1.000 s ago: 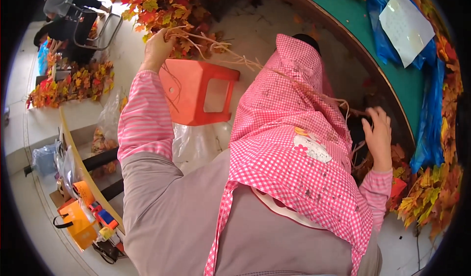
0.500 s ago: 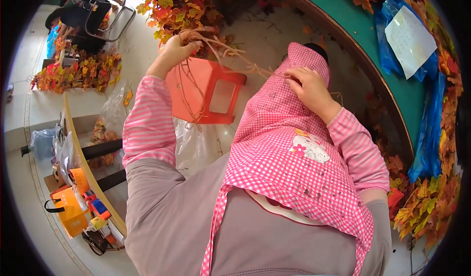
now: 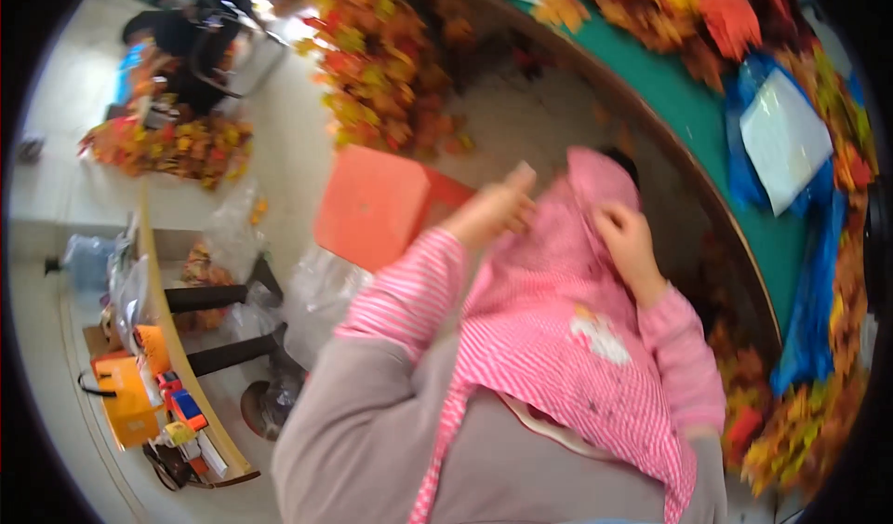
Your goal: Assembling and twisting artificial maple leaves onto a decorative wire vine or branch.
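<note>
My left hand (image 3: 502,209) is over my lap, beside the orange-red plastic stool (image 3: 372,206). It is smeared by motion; its thumb points up and its fingers look bent, and whether anything is in them does not show. On the right, my right hand (image 3: 625,245) rests close against the pink checked apron (image 3: 549,329), its fingers curled in. What they hold, if anything, is hidden. No brown strands can be made out in the blur.
Bunches of artificial autumn leaves (image 3: 377,68) hang ahead of the stool. A green-topped table (image 3: 670,105) curves along the right, bearing a blue plastic bag (image 3: 809,273) and a white sheet (image 3: 786,138). Left stands a wooden-edged table (image 3: 172,338); clear plastic bags (image 3: 321,305) lie near the stool.
My left hand has come right and down from above the stool to the lap. The brown strands that hung from it no longer show. My right hand has dropped lower and curled.
</note>
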`<state>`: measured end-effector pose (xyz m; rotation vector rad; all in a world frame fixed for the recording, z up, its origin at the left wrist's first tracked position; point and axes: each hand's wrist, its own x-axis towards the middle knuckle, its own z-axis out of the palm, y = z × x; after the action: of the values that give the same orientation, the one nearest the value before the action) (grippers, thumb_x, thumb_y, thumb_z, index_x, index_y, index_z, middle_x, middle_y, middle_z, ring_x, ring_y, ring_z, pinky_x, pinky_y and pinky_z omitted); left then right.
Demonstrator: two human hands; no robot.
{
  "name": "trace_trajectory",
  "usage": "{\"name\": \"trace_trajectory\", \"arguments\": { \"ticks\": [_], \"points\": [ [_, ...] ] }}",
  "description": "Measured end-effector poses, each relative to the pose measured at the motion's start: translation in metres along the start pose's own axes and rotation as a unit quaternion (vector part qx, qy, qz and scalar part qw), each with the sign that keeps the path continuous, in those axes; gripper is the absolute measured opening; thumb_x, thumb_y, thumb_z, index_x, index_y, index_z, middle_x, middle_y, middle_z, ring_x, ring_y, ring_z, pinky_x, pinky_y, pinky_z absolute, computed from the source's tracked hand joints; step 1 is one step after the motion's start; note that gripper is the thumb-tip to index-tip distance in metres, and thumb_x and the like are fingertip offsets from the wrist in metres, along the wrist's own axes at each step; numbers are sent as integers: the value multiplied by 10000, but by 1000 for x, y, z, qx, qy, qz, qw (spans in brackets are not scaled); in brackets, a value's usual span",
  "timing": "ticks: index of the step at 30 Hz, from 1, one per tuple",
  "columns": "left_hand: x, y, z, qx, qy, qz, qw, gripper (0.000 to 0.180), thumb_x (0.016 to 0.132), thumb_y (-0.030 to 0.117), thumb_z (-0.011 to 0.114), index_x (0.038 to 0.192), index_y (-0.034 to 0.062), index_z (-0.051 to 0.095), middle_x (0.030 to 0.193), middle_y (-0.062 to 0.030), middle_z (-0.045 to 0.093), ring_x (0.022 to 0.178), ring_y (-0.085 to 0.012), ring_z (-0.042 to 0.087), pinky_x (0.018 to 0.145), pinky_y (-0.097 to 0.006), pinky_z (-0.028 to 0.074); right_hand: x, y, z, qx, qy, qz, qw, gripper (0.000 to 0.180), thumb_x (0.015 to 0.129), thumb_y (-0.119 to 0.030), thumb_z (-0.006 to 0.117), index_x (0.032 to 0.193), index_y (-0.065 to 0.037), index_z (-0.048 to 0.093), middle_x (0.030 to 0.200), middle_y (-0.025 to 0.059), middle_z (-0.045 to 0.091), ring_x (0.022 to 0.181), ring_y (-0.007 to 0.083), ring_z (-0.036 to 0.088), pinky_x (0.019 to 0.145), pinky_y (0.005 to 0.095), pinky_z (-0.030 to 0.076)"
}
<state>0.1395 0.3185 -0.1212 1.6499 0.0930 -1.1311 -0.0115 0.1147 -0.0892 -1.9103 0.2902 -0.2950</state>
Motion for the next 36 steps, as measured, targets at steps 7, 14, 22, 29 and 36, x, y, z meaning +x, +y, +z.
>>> {"name": "trace_trajectory", "arguments": {
  "ticks": [7, 14, 22, 29, 36],
  "points": [
    [9, 7, 39, -377, -151, 72, 911, 235, 1002, 288, 546, 1136, 109, 617, 931, -15, 638, 855, -140, 618, 687, -258, 490, 2, -19, 3, 257, -110, 199, 939, 126, 934, -87, 631, 1028, -6, 655, 776, -15, 625, 637, 51, 537, 565, 210, 424],
    [-19, 10, 56, -143, -46, 193, 970, 184, 972, 174, 607, 1013, -2, 643, 978, -81, 663, 910, -152, 637, 747, -274, 533, 18, -14, 3, -92, -110, -13, 990, 238, 968, -183, 584, 1076, 25, 623, 836, 94, 697, 694, 171, 660, 624, 349, 513],
    [-23, 13, 6, -585, -27, 124, 801, 141, 1019, 162, 480, 987, 35, 533, 791, -39, 605, 681, -159, 597, 650, -304, 528, 23, -44, -30, 524, 38, 138, 840, 247, 1027, -254, 518, 907, -57, 604, 599, -35, 396, 501, 83, 399, 467, 248, 350],
    [-52, 48, -267, -277, 117, 242, 922, 140, 902, 207, 639, 826, 96, 600, 571, 79, 386, 442, -57, 328, 402, -227, 270, -22, -11, -118, 339, -6, 243, 909, 176, 987, -193, 552, 898, -52, 607, 539, -75, 327, 410, 28, 271, 386, 211, 190],
    [-199, 33, -547, -125, 365, 280, 879, 157, 994, 169, 435, 1037, 78, 557, 703, 35, 467, 545, -119, 465, 471, -285, 395, -108, 77, -207, 87, 265, 419, 864, 249, 995, -305, 585, 867, -92, 600, 526, -99, 241, 384, 15, 205, 363, 225, 129]
  ]
}}
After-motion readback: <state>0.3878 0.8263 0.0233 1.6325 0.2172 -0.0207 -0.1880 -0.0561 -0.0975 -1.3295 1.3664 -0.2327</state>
